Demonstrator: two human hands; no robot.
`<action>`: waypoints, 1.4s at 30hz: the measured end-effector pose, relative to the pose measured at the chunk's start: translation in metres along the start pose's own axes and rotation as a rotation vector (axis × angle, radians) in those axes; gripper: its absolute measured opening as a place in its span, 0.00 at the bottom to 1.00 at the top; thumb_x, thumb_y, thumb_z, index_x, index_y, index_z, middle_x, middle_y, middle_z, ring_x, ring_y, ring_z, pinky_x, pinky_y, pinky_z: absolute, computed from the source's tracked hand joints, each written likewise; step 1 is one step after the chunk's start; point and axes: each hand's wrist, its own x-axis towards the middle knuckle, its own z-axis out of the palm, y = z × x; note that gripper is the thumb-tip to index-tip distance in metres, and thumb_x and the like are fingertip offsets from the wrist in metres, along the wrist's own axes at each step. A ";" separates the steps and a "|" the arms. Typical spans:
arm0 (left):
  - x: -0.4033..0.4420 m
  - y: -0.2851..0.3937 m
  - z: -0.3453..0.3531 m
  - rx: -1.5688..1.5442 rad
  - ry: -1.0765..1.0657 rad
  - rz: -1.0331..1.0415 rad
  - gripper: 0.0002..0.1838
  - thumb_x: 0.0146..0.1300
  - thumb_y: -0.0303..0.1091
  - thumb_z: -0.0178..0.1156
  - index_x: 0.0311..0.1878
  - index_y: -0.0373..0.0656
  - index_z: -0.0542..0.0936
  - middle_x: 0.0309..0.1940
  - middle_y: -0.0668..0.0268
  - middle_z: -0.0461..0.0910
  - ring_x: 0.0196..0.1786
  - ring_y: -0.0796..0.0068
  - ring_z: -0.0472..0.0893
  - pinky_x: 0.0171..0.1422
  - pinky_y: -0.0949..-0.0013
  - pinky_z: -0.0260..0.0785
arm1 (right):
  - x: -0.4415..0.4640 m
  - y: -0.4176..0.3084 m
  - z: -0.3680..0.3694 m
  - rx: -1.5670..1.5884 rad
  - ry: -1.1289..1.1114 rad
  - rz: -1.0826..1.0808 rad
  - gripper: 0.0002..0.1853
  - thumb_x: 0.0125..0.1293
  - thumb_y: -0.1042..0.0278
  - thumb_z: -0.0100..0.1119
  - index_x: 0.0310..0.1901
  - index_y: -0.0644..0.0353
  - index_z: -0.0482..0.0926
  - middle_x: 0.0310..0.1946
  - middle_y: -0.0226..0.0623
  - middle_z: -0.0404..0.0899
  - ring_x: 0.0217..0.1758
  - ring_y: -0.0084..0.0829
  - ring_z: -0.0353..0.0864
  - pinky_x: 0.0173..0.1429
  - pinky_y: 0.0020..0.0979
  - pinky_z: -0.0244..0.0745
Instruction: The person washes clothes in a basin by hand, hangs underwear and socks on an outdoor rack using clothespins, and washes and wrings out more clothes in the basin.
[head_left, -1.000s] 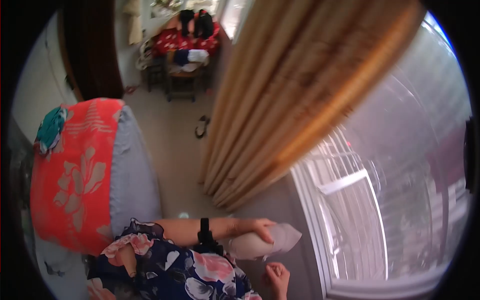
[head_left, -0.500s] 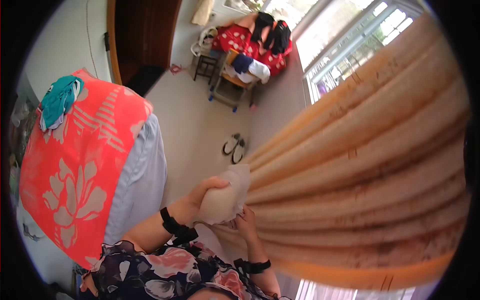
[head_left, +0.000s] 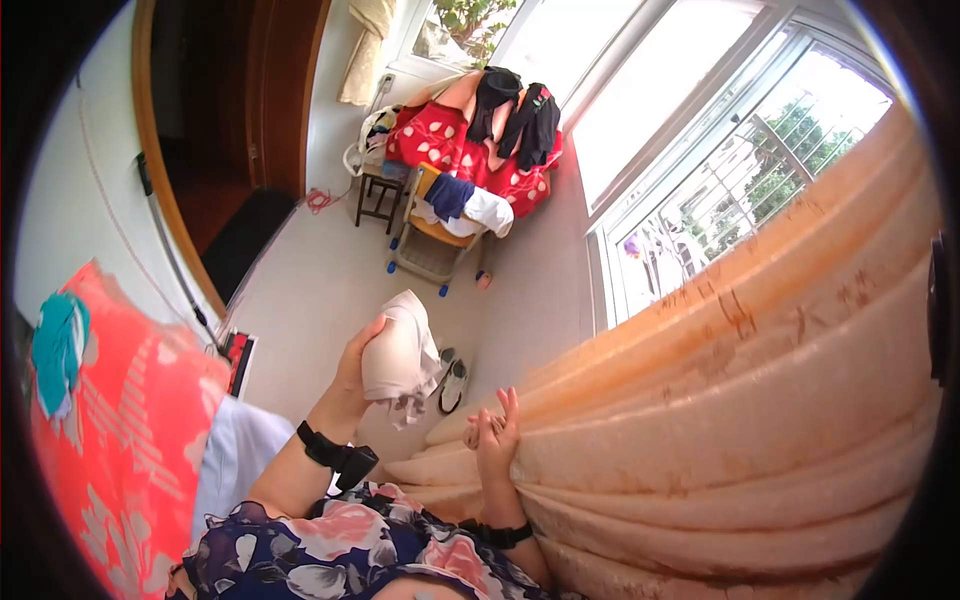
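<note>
Pale, smooth floor [head_left: 320, 260] is bordered at R by white-framed window [head_left: 700, 200], partly covered by long orange-beige patterned fabric curtain [head_left: 730, 430]; at L, coral-red cloth cover w/ pale flower print [head_left: 140, 430] is topped by crumpled teal cloth [head_left: 60, 350]; farther back, wood-and-metal chair [head_left: 430, 258] is draped w/ navy & white clothes [head_left: 452, 197]. Soft pale-beige cupped cloth garment [head_left: 398, 350] is gripped in L hand [head_left: 358, 362], held above floor; R hand [head_left: 494, 435] is raised nr curtain, apart from garment, fingers partly extended, others curled; whether anything's held there can't be told.
</note>
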 end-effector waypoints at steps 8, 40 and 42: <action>0.181 0.072 0.032 -0.079 -0.234 -0.113 0.27 0.65 0.51 0.56 0.57 0.38 0.71 0.42 0.59 0.79 0.41 0.64 0.83 0.46 0.61 0.79 | 0.145 0.005 -0.015 0.114 0.319 0.109 0.04 0.65 0.77 0.60 0.40 0.65 0.76 0.27 0.33 0.79 0.25 0.21 0.74 0.29 0.21 0.71; 0.546 0.158 0.052 0.113 -0.241 -0.805 0.24 0.63 0.46 0.57 0.53 0.36 0.75 0.39 0.56 0.82 0.38 0.63 0.84 0.46 0.59 0.80 | 0.613 -0.135 -0.030 -2.214 0.000 -0.213 0.03 0.50 0.74 0.63 0.27 0.62 0.80 0.44 0.49 0.78 0.35 0.44 0.83 0.39 0.38 0.79; 0.568 0.161 0.062 0.135 -0.360 -0.951 0.23 0.63 0.46 0.57 0.52 0.35 0.75 0.39 0.56 0.82 0.38 0.63 0.84 0.45 0.60 0.80 | 0.555 -0.146 -0.039 -2.280 0.051 -0.058 0.02 0.48 0.75 0.60 0.25 0.62 0.78 0.41 0.49 0.77 0.34 0.46 0.81 0.38 0.43 0.77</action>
